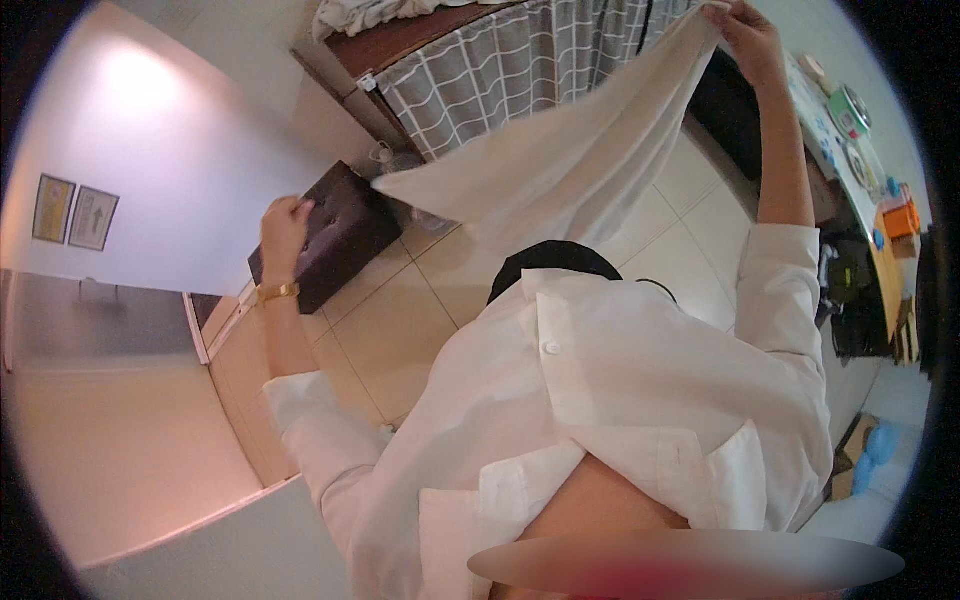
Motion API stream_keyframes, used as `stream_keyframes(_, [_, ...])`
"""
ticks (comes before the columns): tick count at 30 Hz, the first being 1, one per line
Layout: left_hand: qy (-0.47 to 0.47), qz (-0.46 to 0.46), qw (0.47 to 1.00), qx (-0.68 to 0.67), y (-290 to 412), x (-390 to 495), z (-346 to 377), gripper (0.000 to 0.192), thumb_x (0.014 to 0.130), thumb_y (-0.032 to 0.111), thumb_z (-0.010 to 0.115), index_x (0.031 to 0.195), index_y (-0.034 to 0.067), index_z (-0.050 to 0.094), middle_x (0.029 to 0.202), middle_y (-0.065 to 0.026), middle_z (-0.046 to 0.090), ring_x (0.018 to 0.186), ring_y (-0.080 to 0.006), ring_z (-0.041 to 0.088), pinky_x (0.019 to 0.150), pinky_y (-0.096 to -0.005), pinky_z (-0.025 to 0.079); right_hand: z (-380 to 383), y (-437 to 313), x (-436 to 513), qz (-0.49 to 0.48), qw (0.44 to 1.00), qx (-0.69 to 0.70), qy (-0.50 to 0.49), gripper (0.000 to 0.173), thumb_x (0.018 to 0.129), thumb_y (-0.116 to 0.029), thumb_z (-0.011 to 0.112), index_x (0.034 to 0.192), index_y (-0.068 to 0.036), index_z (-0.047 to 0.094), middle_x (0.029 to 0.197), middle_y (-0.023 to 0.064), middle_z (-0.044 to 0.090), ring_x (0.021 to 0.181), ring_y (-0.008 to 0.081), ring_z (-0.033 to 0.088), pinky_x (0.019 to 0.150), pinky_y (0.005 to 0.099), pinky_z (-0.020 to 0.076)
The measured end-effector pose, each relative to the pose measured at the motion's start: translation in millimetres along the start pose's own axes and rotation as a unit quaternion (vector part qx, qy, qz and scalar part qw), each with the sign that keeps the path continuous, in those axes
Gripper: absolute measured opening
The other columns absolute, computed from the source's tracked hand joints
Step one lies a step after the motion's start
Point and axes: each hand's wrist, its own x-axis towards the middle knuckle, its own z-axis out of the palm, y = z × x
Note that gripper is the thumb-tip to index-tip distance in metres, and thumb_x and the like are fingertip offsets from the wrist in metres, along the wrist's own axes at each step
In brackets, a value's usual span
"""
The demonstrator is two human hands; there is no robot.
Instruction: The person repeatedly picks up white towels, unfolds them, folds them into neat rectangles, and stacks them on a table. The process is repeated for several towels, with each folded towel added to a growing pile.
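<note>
A white cloth (555,165) hangs in the air, spread out and slightly blurred. My right hand (742,37) pinches its upper right corner at the top of the view. At the left, my left hand (283,232) is raised with curled fingers and a gold-coloured band on the wrist. It appears to hold nothing, and a gap separates it from the cloth's free left tip. I wear a white buttoned shirt (637,337) with folded sleeves.
A dark tufted ottoman (349,225) stands on the tiled floor behind my left hand. A grey checked curtain (495,82) hangs below a wooden surface with white fabric (375,13). Along the right runs a table (840,161) with a green-and-white round container (850,111) and an orange item (900,220).
</note>
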Motion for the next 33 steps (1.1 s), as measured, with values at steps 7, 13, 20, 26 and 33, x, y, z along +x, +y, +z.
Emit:
stream_keyframes(7, [0.011, 0.157, 0.902, -0.402, 186, 43, 38, 0.021, 0.082, 0.016, 0.062, 0.097, 0.002, 0.063, 0.093, -0.0082, 0.065, 0.085, -0.0161, 0.062, 0.074, -0.0274, 0.048, 119, -17, -38, -0.073, 0.927, -0.215, -0.298, 0.01, 0.07, 0.003, 0.069, 0.075, 0.0, 0.061, 0.077, 0.0029, 0.063, 0.07, 0.0085, 0.054, 0.061, 0.0243, 0.0456])
stream_keyframes(13, [0.001, 0.171, 0.76, -0.626, 279, 54, 53, 0.029, 0.078, 0.01, 0.066, 0.104, 0.003, 0.055, 0.085, -0.0062, 0.063, 0.076, -0.0123, 0.06, 0.068, -0.0252, 0.049, 142, -27, -55, -0.112, 0.927, -0.229, -0.275, 0.011, 0.073, 0.001, 0.069, 0.072, -0.001, 0.058, 0.078, 0.0031, 0.063, 0.07, 0.0081, 0.056, 0.063, 0.0225, 0.0461])
stream_keyframes(20, [-0.043, 0.175, 0.788, -0.589, 317, 46, 69, 0.021, 0.077, 0.005, 0.062, 0.097, 0.001, 0.058, 0.082, -0.009, 0.062, 0.072, -0.0185, 0.06, 0.065, -0.0275, 0.048, 95, 3, -77, -0.074, 0.946, -0.244, -0.201, 0.008, 0.076, 0.002, 0.064, 0.081, -0.001, 0.058, 0.098, 0.0043, 0.063, 0.085, 0.0094, 0.057, 0.078, 0.0245, 0.0471])
stream_keyframes(26, [0.023, 0.232, 0.818, -0.526, 309, 45, 72, 0.02, 0.071, -0.003, 0.058, 0.089, -0.001, 0.063, 0.087, -0.0143, 0.061, 0.074, -0.026, 0.06, 0.066, -0.0299, 0.047, 74, 32, -104, 0.025, 0.973, -0.049, -0.222, 0.013, 0.073, 0.003, 0.066, 0.077, -0.002, 0.055, 0.103, 0.0074, 0.062, 0.091, 0.0124, 0.057, 0.08, 0.027, 0.0468])
stream_keyframes(33, [0.002, 0.197, 0.844, -0.499, 286, 33, 87, 0.025, 0.072, -0.004, 0.058, 0.094, 0.003, 0.065, 0.094, -0.0135, 0.063, 0.085, -0.0266, 0.06, 0.074, -0.0306, 0.047, 82, 83, -119, 0.104, 0.979, -0.005, -0.176, 0.017, 0.072, 0.003, 0.067, 0.073, -0.003, 0.051, 0.099, 0.0116, 0.062, 0.086, 0.0135, 0.059, 0.076, 0.0275, 0.0497])
